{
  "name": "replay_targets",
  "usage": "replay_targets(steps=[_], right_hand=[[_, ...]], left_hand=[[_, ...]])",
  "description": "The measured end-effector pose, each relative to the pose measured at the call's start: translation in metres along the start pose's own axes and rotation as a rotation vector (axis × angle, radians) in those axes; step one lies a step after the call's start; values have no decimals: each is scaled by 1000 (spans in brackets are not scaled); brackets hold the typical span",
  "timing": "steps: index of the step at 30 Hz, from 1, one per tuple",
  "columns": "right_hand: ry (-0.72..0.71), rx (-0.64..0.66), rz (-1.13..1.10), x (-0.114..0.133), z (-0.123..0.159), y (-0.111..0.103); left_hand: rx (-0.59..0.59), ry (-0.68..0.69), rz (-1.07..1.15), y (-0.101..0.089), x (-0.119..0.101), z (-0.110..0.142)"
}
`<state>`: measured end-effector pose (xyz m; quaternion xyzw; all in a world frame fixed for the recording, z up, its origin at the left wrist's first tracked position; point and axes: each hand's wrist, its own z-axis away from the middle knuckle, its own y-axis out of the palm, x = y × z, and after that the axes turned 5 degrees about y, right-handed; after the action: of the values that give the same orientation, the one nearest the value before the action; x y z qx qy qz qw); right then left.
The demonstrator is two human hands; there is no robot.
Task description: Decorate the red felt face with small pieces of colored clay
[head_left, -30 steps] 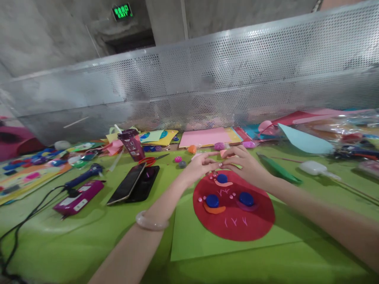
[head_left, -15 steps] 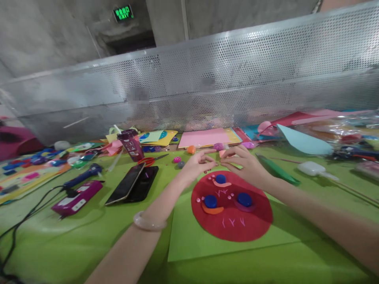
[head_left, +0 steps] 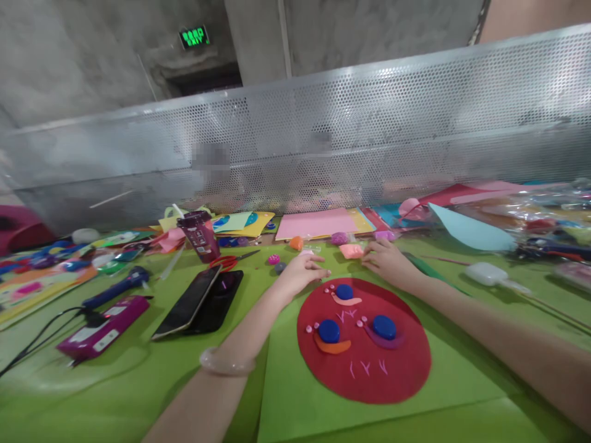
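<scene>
A red paper disc (head_left: pixel 318 375) lies on a light green sheet (head_left: pixel 289 400). It carries blue round pieces (head_left: pixel 384 327), curved strips of orange, pink and purple clay, small pink balls and thin pink Y-shaped strands. Over the disc's upper left edge, my left hand (head_left: pixel 302 272) has its fingers curled together; anything at the fingertips is too small to make out. My right hand (head_left: pixel 388 261) lies beyond the upper right edge with fingers stretched out, close beside a pink clay lump (head_left: pixel 351 251). Whether it touches the lump is unclear.
On the left are phones (head_left: pixel 187 304), a purple power strip (head_left: pixel 104 329), a glue gun (head_left: pixel 117 289), red scissors (head_left: pixel 226 263) and a lidded cup (head_left: pixel 199 237). Behind lie coloured papers (head_left: pixel 318 223) and a perforated metal screen (head_left: pixel 286 147). A white paddle-shaped item (head_left: pixel 486 274) lies right.
My hands, held close together above the disc, have moved apart. The right has lowered beside the pink clay lump; the left has dropped slightly. The view has shifted a little.
</scene>
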<state>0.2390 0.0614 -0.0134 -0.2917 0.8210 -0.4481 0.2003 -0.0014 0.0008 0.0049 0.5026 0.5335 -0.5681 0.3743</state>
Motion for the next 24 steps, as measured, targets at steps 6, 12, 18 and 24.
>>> replay_targets(steps=[6,12,18,24], right_hand=[[-24,136,80,7,8,-8],[4,185,116,-1,22,-12],[17,149,118,-4,19,-6],[-4,115,101,-10,23,-4]], left_hand=[[29,-17,-4,-1,1,2],[42,-29,-49,0,0,4],[81,-15,-6,0,-2,7],[92,-22,-7,-2,3,3]])
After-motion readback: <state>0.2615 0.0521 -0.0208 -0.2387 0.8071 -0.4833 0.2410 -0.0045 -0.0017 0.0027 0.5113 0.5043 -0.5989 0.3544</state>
